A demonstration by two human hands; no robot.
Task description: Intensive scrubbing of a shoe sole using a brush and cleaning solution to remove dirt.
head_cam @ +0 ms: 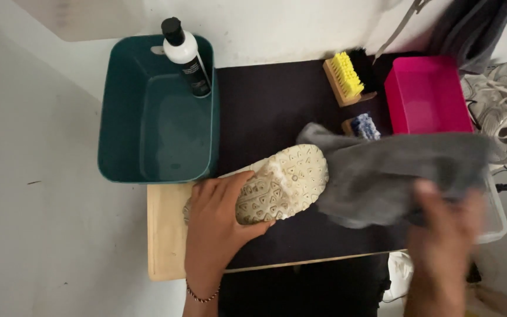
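From my remote seat I saw the left hand (215, 220) clamped over a cream shoe (277, 185) lying sole-up on the dark mat (265, 105), fingers wrapped around its middle. The right hand (441, 235), blurred, pinched a grey cloth (394, 170) draped just beyond the shoe's toe. Well past the left fingertips stood a teal tub (154, 117) holding water, with a white bottle (186, 56) leaning inside. Beyond the cloth sat a pink bin (426, 94); I could not tell its contents.
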